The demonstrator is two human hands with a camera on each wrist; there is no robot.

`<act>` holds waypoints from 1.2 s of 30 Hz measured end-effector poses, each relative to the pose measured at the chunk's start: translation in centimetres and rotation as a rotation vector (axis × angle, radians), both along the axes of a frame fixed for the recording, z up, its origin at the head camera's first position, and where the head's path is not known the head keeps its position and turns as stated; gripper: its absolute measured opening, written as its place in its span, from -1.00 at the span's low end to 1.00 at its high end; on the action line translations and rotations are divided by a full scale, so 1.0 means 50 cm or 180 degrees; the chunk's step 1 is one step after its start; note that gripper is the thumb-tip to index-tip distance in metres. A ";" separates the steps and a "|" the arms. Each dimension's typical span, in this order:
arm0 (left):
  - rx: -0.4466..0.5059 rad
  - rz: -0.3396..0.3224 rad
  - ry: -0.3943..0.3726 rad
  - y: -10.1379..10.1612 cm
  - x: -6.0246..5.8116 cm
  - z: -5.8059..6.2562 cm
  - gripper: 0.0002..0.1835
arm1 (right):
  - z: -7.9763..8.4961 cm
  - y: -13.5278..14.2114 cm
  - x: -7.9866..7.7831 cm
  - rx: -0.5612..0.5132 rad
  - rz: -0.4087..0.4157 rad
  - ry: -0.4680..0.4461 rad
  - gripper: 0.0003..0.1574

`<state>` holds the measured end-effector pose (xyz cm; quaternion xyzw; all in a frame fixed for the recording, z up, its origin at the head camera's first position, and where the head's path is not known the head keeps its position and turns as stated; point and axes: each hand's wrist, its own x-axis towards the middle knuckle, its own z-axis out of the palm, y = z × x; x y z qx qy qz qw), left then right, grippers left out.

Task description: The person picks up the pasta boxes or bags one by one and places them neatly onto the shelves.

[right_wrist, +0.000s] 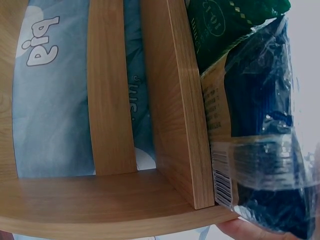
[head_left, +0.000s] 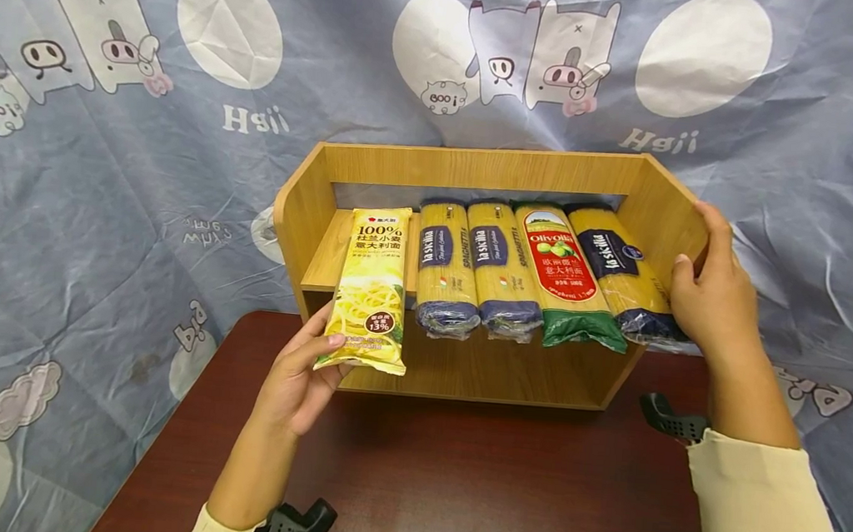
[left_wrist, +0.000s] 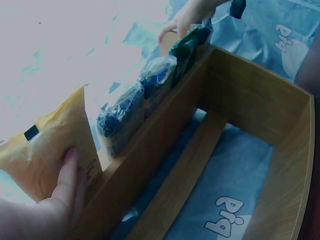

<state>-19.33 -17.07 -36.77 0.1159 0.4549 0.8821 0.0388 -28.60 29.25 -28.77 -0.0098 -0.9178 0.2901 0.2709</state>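
My left hand (head_left: 306, 378) grips the lower end of a yellow pasta packet (head_left: 372, 287), thumb on its front edge and fingers behind. The packet leans back at the left end of the upper board of a wooden shelf (head_left: 479, 170). My right hand (head_left: 721, 293) holds the shelf's right side panel, fingers over its outer edge and thumb inside. Beside it lies a blue-ended spaghetti pack (head_left: 621, 273). Left of that are a green-and-red pasta pack (head_left: 565, 268) and two more blue-labelled spaghetti packs (head_left: 447, 268) (head_left: 503, 268).
The shelf stands on a dark red table (head_left: 500, 480), against a grey-blue cloth (head_left: 139, 193) printed with cartoon pigs. Under the upper board is a lower compartment, its back slat (left_wrist: 180, 175) showing in the left wrist view. Black straps (head_left: 297, 523) sit at both wrists.
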 end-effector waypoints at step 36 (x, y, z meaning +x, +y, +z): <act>-0.0834 0.0635 0.0118 0.030 -0.002 -0.001 -0.25 | -0.001 0.001 -0.001 -0.0033 -0.0012 0.0006 -0.19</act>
